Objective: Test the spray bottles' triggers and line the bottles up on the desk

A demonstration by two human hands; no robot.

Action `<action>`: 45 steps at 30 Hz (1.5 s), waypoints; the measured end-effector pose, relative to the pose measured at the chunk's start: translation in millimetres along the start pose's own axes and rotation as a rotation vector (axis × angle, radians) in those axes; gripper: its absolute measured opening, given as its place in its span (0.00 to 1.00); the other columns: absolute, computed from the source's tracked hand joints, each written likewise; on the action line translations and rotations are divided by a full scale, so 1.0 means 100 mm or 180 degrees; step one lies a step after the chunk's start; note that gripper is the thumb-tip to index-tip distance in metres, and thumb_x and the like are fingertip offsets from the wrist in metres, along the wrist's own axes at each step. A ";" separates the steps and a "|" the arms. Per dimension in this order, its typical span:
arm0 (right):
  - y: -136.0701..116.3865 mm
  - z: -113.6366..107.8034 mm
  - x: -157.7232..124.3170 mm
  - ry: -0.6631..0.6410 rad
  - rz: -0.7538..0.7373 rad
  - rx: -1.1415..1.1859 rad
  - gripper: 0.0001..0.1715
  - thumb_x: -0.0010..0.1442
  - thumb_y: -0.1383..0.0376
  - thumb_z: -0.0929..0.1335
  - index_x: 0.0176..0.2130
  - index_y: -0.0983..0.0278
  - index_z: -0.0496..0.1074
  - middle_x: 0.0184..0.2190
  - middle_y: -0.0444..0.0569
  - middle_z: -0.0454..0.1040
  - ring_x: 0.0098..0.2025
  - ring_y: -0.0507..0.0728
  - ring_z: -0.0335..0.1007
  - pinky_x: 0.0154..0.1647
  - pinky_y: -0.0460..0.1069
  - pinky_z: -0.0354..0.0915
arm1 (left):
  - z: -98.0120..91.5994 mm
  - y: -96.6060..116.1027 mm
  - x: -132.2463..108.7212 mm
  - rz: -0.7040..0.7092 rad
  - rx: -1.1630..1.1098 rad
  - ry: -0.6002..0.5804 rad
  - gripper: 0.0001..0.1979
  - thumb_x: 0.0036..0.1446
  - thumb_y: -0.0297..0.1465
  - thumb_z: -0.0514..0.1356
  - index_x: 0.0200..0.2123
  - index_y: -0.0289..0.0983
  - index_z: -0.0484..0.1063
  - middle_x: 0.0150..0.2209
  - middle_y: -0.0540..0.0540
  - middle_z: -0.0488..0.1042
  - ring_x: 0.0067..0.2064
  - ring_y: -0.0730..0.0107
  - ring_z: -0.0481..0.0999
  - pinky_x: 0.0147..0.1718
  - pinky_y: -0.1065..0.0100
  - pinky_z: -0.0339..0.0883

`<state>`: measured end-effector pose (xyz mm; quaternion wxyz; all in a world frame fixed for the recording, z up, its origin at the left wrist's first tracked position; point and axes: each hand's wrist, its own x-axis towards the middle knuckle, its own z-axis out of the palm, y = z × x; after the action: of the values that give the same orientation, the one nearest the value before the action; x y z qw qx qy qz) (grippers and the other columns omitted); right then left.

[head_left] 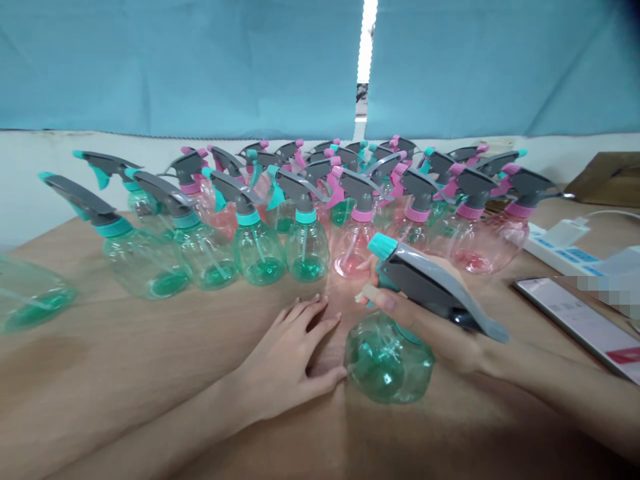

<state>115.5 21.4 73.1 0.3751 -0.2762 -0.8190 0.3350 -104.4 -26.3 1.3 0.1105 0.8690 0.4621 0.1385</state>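
Observation:
My right hand is wrapped round the neck of a green spray bottle with a grey and teal trigger head, tilting it over the wooden table. Fingers rest by the trigger. My left hand lies flat on the table just left of that bottle, fingers spread, holding nothing. Behind both hands stand several spray bottles: green ones to the left, pink ones to the right.
A green bottle lies at the far left edge. A smartphone lies at the right, with a white power strip and a brown box behind it. A blue curtain hangs beyond the table.

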 end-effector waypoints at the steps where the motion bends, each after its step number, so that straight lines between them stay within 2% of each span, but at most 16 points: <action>1: 0.00 0.00 0.00 -0.0015 -0.0035 0.0038 0.10 0.51 0.66 0.70 0.31 0.55 0.64 0.28 0.41 0.69 0.27 0.54 0.66 0.27 0.49 0.67 | -0.01 0.00 0.01 -0.0003 0.0006 -0.0010 0.31 0.58 0.45 0.59 0.62 0.40 0.59 0.62 0.38 0.59 0.62 0.45 0.56 0.56 0.46 0.54; 4: -0.04 0.02 0.03 -0.0042 -0.0065 0.0156 0.09 0.54 0.65 0.68 0.28 0.55 0.62 0.22 0.39 0.64 0.23 0.52 0.61 0.24 0.49 0.65 | -0.02 0.02 0.02 -0.0025 0.0040 -0.0086 0.31 0.59 0.44 0.59 0.62 0.40 0.59 0.62 0.39 0.59 0.62 0.45 0.56 0.56 0.46 0.54; 7: -0.09 0.05 0.06 -0.0129 0.0101 0.0206 0.12 0.58 0.61 0.65 0.24 0.57 0.63 0.20 0.39 0.62 0.22 0.51 0.61 0.26 0.48 0.65 | -0.03 0.03 0.04 -0.0060 0.0059 -0.0112 0.31 0.59 0.45 0.59 0.62 0.41 0.59 0.62 0.38 0.59 0.61 0.45 0.57 0.56 0.46 0.55; 10: -0.09 0.06 0.05 -0.0124 0.0246 0.0263 0.04 0.59 0.60 0.66 0.33 0.57 0.68 0.22 0.40 0.65 0.24 0.51 0.63 0.31 0.48 0.67 | -0.03 0.03 0.04 -0.0085 0.0016 -0.0088 0.30 0.59 0.46 0.58 0.62 0.42 0.59 0.62 0.40 0.59 0.61 0.45 0.58 0.55 0.46 0.55; 13: -0.04 0.06 0.02 -0.0143 0.0266 0.0330 0.13 0.59 0.59 0.65 0.45 0.59 0.66 0.21 0.39 0.65 0.24 0.52 0.62 0.32 0.49 0.66 | -0.03 0.03 0.03 -0.0079 -0.0032 -0.0069 0.30 0.60 0.46 0.58 0.62 0.43 0.59 0.61 0.40 0.60 0.60 0.45 0.58 0.55 0.46 0.55; 15: -0.02 0.06 0.01 -0.0201 0.0258 0.0351 0.15 0.60 0.59 0.65 0.47 0.59 0.64 0.21 0.39 0.64 0.24 0.53 0.62 0.31 0.49 0.65 | -0.03 0.03 0.03 -0.0076 -0.0013 -0.0073 0.30 0.60 0.45 0.58 0.62 0.43 0.59 0.61 0.40 0.60 0.61 0.46 0.58 0.56 0.47 0.55; 19: -0.04 0.06 0.02 -0.0078 0.0182 0.0564 0.11 0.58 0.66 0.66 0.43 0.59 0.64 0.21 0.36 0.61 0.21 0.49 0.59 0.25 0.45 0.63 | -0.01 0.01 0.03 -0.0061 0.0055 -0.0099 0.29 0.60 0.45 0.58 0.61 0.38 0.61 0.61 0.38 0.59 0.61 0.46 0.57 0.56 0.48 0.55; 22: -0.05 0.07 0.03 -0.0020 0.0117 0.0723 0.11 0.57 0.70 0.67 0.41 0.60 0.64 0.28 0.38 0.67 0.25 0.46 0.66 0.27 0.42 0.66 | -0.01 0.00 0.03 -0.0034 0.0144 -0.0122 0.29 0.61 0.45 0.57 0.61 0.37 0.60 0.61 0.37 0.59 0.61 0.47 0.57 0.56 0.49 0.55; 25: -0.02 0.07 0.01 -0.0016 0.0106 0.0677 0.13 0.58 0.69 0.67 0.44 0.60 0.66 0.33 0.40 0.72 0.28 0.47 0.70 0.30 0.42 0.68 | -0.01 0.00 0.03 -0.0018 0.0215 -0.0170 0.29 0.62 0.45 0.56 0.61 0.36 0.60 0.62 0.36 0.58 0.61 0.48 0.57 0.57 0.49 0.54; 29: -0.01 0.07 -0.01 -0.0015 0.0148 0.0432 0.09 0.60 0.65 0.66 0.42 0.60 0.70 0.28 0.41 0.71 0.28 0.50 0.69 0.28 0.45 0.69 | -0.02 0.01 0.03 -0.0011 0.0242 -0.0186 0.29 0.63 0.45 0.55 0.62 0.37 0.59 0.63 0.37 0.57 0.62 0.49 0.56 0.57 0.49 0.54; 32: -0.01 0.06 -0.01 -0.0012 0.0093 0.0440 0.05 0.60 0.65 0.66 0.36 0.60 0.73 0.29 0.43 0.71 0.28 0.51 0.69 0.29 0.46 0.69 | -0.02 0.02 0.03 -0.0019 0.0216 -0.0160 0.29 0.62 0.45 0.56 0.61 0.37 0.59 0.62 0.38 0.58 0.62 0.49 0.56 0.57 0.49 0.54; 35: 0.00 0.07 0.00 0.0034 0.0017 0.0469 0.06 0.60 0.66 0.66 0.31 0.60 0.73 0.28 0.43 0.71 0.30 0.50 0.70 0.31 0.45 0.70 | -0.02 0.02 0.02 -0.0029 0.0176 -0.0145 0.29 0.62 0.45 0.57 0.61 0.37 0.60 0.62 0.38 0.59 0.61 0.48 0.56 0.56 0.49 0.55; 40: 0.04 0.08 -0.03 0.0147 -0.0016 0.0335 0.08 0.59 0.63 0.67 0.29 0.60 0.73 0.32 0.44 0.76 0.32 0.49 0.73 0.34 0.43 0.71 | -0.02 0.01 0.02 -0.0039 0.0186 -0.0160 0.29 0.62 0.45 0.56 0.61 0.38 0.60 0.62 0.38 0.59 0.61 0.47 0.57 0.56 0.49 0.55; 45: 0.02 0.08 -0.03 0.0087 0.0038 0.0371 0.11 0.59 0.64 0.66 0.25 0.61 0.71 0.27 0.42 0.73 0.29 0.49 0.71 0.32 0.42 0.70 | -0.02 0.00 0.03 -0.0010 0.0178 -0.0132 0.29 0.62 0.45 0.56 0.62 0.40 0.58 0.62 0.39 0.59 0.61 0.47 0.56 0.56 0.48 0.55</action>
<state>111.3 17.7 66.0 0.3997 -0.2633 -0.7913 0.3805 -103.2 -23.9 3.3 0.0959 0.8736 0.4648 0.1074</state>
